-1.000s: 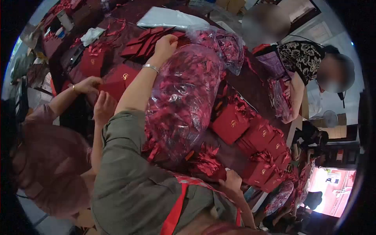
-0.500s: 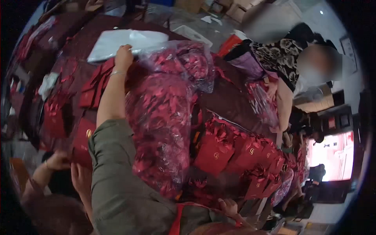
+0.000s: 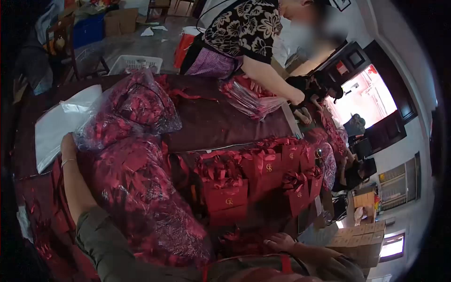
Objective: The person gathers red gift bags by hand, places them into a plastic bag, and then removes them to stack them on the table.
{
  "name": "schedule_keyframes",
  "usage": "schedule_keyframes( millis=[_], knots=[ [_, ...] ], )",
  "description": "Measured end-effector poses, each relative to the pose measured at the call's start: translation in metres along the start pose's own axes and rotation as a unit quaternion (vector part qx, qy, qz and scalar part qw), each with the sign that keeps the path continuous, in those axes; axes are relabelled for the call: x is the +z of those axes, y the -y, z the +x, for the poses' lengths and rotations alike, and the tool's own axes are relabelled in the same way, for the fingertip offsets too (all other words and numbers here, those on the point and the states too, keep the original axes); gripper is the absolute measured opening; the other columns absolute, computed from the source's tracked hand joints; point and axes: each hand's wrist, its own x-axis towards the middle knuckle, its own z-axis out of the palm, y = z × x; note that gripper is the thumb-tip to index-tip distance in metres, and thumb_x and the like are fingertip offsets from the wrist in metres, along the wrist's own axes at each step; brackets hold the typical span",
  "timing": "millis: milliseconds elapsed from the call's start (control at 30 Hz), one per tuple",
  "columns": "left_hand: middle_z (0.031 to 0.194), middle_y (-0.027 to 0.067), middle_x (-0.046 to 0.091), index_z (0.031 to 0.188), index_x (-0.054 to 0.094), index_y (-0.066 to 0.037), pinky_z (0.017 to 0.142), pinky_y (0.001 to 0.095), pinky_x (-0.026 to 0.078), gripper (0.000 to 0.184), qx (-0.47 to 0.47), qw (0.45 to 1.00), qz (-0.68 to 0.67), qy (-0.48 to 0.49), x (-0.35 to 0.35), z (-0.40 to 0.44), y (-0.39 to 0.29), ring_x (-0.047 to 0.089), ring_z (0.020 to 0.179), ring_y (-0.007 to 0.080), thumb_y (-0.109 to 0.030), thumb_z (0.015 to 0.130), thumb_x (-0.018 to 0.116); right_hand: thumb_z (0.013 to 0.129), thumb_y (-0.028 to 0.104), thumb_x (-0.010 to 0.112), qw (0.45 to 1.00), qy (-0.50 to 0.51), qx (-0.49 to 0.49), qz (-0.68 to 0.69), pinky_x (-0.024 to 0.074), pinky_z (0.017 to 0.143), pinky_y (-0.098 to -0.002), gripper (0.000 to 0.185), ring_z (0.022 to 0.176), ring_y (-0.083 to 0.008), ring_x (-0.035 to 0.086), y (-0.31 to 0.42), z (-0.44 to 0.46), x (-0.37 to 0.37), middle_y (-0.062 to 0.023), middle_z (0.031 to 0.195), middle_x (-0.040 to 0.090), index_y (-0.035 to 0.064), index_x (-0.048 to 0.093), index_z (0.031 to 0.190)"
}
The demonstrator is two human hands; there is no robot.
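My left hand (image 3: 69, 144) is at the near edge of a white plastic sheet (image 3: 63, 122), with a bracelet on the wrist; its fingers are too small and partly hidden to show a grip. Beside that forearm lies a large clear plastic bag of red ribbon-like pieces (image 3: 134, 174), with a smaller similar bag (image 3: 136, 101) beyond it. At the bottom, my right hand (image 3: 280, 243) has a ring and its fingers stretched out, close to some dark red ribboned items (image 3: 242, 244). Red gift bags with gold lettering and ribbon bows (image 3: 228, 199) stand between the hands.
Across the dark red table (image 3: 202, 120), a person in a patterned top (image 3: 244, 33) handles a plastic-wrapped red bundle (image 3: 256, 98). A white plastic basket (image 3: 136, 63) stands behind the table. Other people work farther right, with stacked cartons (image 3: 359, 239) near the wall.
My view has swung right, so the table and my left arm appear farther left. My left hand stays at the sheet's edge. More of my right hand shows.
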Motion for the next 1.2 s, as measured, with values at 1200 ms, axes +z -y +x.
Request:
schedule_keyframes(
  millis=[1200],
  knots=[
    [0.09,0.0138,0.062,0.088,0.057,-0.001,0.074,0.0349,0.047,0.017,0.229,0.9,-0.179,-0.324,-0.219,-0.283,-0.292,0.058,0.085,0.0278,-0.017,0.088,0.061,0.071,0.022,0.07,0.996,-0.02,0.062,0.069,0.0501,0.069,-0.0427,0.046,0.083,-0.0314,0.06,0.02,0.052,-0.047,-0.0139,0.093,0.059,0.0052,0.05,0.109]
  ],
)
